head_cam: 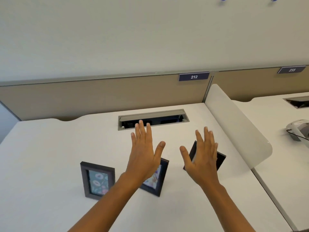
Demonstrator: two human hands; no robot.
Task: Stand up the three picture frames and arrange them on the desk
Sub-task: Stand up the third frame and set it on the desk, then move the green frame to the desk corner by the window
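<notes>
Three dark picture frames stand upright on the white desk. The left frame shows a floral picture and is fully in view. The middle frame is partly hidden behind my left hand. The right frame is mostly hidden behind my right hand. Both hands are raised above the frames, palms down, fingers spread, holding nothing.
An open cable tray is set into the desk just beyond my fingertips. A tan partition with a label reading 212 runs along the back. A white divider panel bounds the desk on the right; a white device lies on the neighbouring desk.
</notes>
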